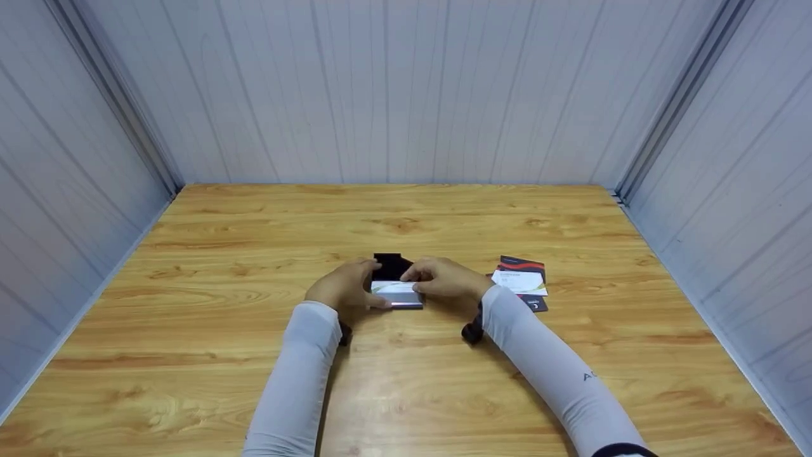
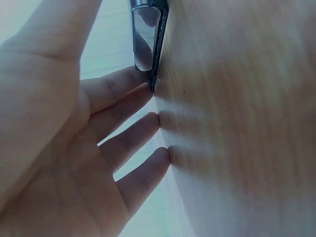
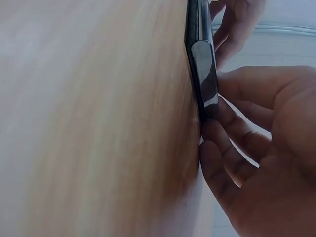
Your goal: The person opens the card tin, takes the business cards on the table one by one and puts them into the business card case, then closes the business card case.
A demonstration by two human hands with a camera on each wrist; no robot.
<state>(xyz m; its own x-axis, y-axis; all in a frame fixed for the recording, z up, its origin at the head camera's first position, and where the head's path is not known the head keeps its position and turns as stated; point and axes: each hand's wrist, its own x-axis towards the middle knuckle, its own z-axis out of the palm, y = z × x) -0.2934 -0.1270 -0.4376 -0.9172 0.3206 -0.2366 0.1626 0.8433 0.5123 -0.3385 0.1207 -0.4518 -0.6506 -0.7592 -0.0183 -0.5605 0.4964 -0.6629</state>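
Now, all the action is at the card case (image 1: 406,299), flat on the bench (image 1: 406,374), its black flap (image 1: 388,268) lying open beyond it so that a white card (image 1: 392,287) shows on top. Both hands are on it. My left hand (image 1: 342,285) has the case's left end, thumb along the near edge, fingers fanned loosely round that end with the outer fingertips on the bench, I'd say to stop it skidding. At the case's right end, my right hand (image 1: 453,279) is half open, thumb and forefinger at the card, lower fingers bent against the end; pinching or merely pressing, I cannot tell. Facing each other like this, they should keep everything square. Right of the case, a loose card (image 1: 517,281) lies across a dark red-striped card (image 1: 523,261), kept apart, presumably, to avoid a mix-up.
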